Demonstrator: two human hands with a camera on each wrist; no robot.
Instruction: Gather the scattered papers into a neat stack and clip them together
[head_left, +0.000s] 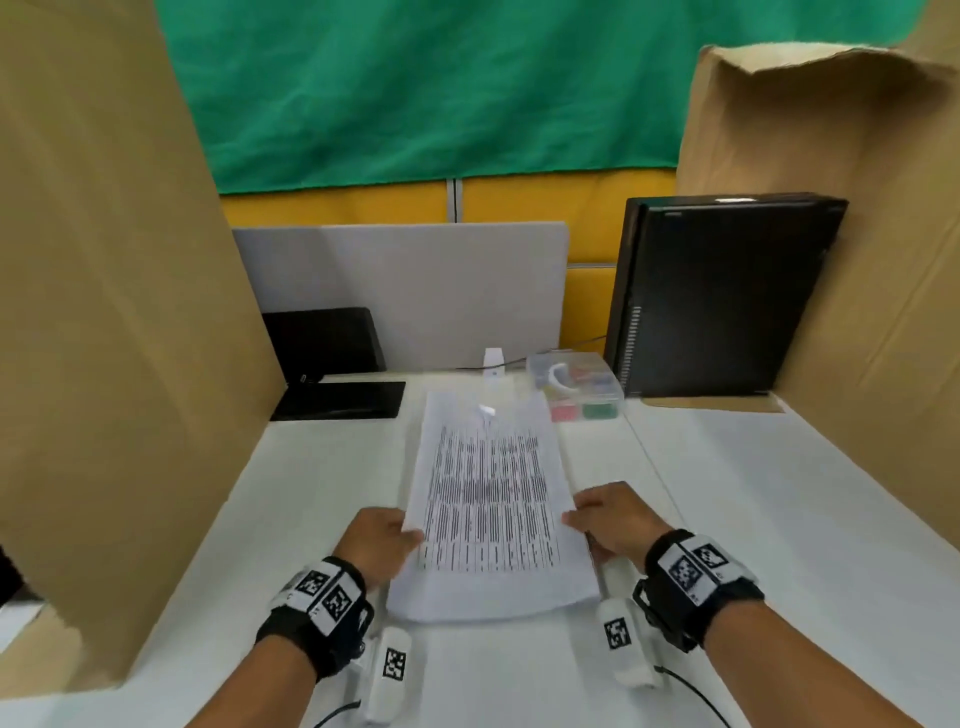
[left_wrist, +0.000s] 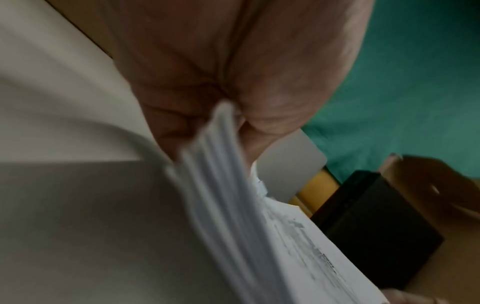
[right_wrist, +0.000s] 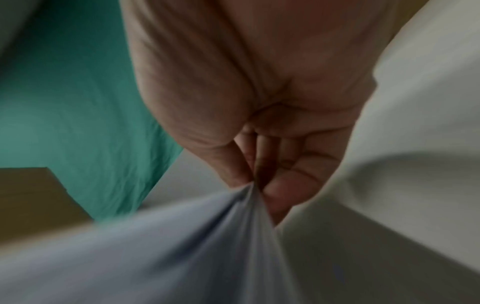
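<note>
**Head view: both hands on the paper stack**

The left hand (head_left: 382, 540) pinches the stack of papers (head_left: 493, 509) at its left edge; the right hand (head_left: 615, 522) pinches the right edge. The stack lies between them over the white table (head_left: 753, 519). Beyond the right hand sits a clear clip box (head_left: 576, 387).

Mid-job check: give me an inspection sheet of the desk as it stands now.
Surface: white table.
Job's things: paper stack gathered, held at both sides; a small white clip seems to sit near its far edge, blurred.
Clutter: clear box of coloured clips, black tablet.
Hands: left hand and right hand each pinch a side edge.
Cables: thin cable behind the box.
Surroundings: cardboard walls, green cloth, computer tower.
</note>
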